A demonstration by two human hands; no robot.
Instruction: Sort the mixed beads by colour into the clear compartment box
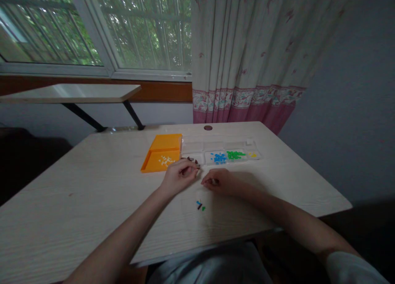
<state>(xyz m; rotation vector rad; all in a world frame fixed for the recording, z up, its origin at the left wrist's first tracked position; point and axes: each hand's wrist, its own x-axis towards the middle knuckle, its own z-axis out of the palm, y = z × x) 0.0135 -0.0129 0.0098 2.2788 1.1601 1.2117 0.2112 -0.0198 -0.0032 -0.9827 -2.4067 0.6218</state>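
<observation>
My left hand (179, 173) hovers at the front of the brown pieces' compartment, thumb and fingers pinched together at a tiny thing I cannot make out. My right hand (220, 181) is curled just to its right, fingertips closed; what they hold, if anything, is too small to name. Between the hands is a narrow gap. Behind them lies a clear divided box (202, 150) with brown pieces (190, 159), blue pieces (219, 158), green pieces (235, 155) and a few yellow pieces (253, 155). Nearer me, a small cluster of mixed-colour pieces (199, 206) rests on the table.
An orange tray (163, 142) with white pieces (166, 160) stands left of the clear box, partly behind my left hand. The pale wooden table (92, 189) ends close to my body. A raised shelf (89, 94) on black legs is at the back left, before the window.
</observation>
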